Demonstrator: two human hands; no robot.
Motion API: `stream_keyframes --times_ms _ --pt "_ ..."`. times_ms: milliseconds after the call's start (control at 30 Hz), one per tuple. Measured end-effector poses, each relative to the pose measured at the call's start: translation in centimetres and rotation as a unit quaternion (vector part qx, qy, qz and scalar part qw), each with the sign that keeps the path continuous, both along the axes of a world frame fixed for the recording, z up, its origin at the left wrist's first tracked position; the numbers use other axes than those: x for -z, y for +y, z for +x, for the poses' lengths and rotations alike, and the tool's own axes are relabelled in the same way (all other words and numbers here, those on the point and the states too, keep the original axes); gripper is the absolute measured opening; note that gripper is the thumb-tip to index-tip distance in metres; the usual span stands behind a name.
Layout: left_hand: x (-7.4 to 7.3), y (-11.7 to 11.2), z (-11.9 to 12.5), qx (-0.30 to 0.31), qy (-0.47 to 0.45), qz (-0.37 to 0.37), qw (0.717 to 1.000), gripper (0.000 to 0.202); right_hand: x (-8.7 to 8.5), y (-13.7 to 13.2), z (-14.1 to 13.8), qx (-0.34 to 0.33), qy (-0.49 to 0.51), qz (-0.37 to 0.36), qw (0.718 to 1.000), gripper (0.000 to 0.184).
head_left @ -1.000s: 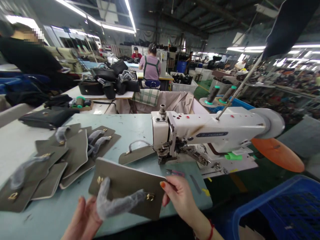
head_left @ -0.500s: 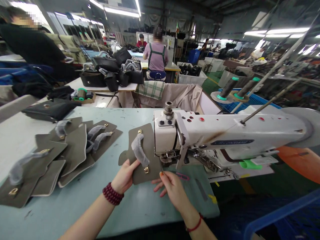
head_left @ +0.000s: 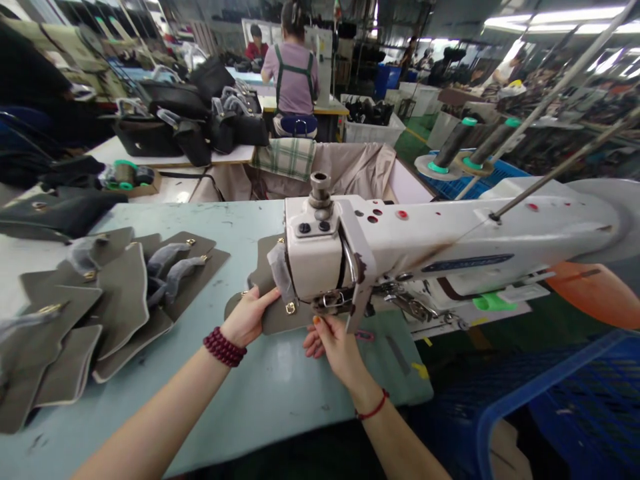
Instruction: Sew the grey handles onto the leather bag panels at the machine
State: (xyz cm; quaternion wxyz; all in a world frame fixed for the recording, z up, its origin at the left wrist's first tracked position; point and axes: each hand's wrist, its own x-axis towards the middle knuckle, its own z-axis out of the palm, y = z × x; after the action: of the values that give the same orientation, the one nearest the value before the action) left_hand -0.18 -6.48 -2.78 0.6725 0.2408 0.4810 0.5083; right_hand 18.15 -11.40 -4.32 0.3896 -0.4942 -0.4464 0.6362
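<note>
- The left hand (head_left: 249, 317), at the middle of the frame, is gripping the left side of a grey-brown panel (head_left: 277, 323), thumb lying on top; its other fingers are mostly hiding underneath.
- The right hand (head_left: 336, 347) is pinching the panel's near right corner with thumb and forefinger together, while the remaining fingers are hanging loosely below.
- The panel is lying at the centre of the frame, above and between the two hands, its far right part disappearing behind the head of a white sewing machine (head_left: 315, 260).
- Its long axis seems to be running up the frame, leaning slightly left — the plastic-wrapped handle (head_left: 281, 273) is following that same line, with a gold buckle (head_left: 291, 308) showing at its near end.
- The right hand is sitting nearer the metal parts (head_left: 333, 300) under the machine head; the left is staying clear of them, on the opposite side of the panel.
- Another grey-brown piece (head_left: 234, 305) is showing just left of the left hand, on the pale green table (head_left: 280, 400).
- More panels (head_left: 123, 287) are overlapping in a pile at the left of the frame — well apart from both hands.
</note>
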Motion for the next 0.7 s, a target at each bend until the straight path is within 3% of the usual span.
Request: stream_keyframes --times_ms 167,233,367,500,600,700 --pt "-0.7 -0.4 0.0 0.001 0.006 -0.012 1.0 0.035 0.2 -0.3 -0.1 0.014 0.013 -0.003 1.0 0.052" --pt "-0.8 -0.7 -0.4 0.029 0.002 -0.027 0.999 0.03 0.2 -0.3 -0.3 0.025 0.018 -0.005 0.999 0.052" --pt "-0.9 -1.1 -1.4 0.186 0.011 -0.062 0.981 0.028 0.1 -0.5 -0.6 0.044 0.033 -0.009 0.998 0.052" --pt "-1.4 -0.9 -1.9 0.315 0.095 0.01 0.944 0.03 0.0 -0.9 -0.9 0.047 0.056 -0.017 0.997 0.049" --pt "-2.2 -0.7 -1.8 0.321 0.133 0.075 0.935 0.025 -0.3 -1.0 -1.2 0.064 0.077 -0.036 0.994 0.048" --pt "-2.7 -0.8 -1.5 0.302 0.131 0.088 0.94 0.022 -0.5 -1.1 -1.5 0.085 0.082 -0.041 0.992 0.05"
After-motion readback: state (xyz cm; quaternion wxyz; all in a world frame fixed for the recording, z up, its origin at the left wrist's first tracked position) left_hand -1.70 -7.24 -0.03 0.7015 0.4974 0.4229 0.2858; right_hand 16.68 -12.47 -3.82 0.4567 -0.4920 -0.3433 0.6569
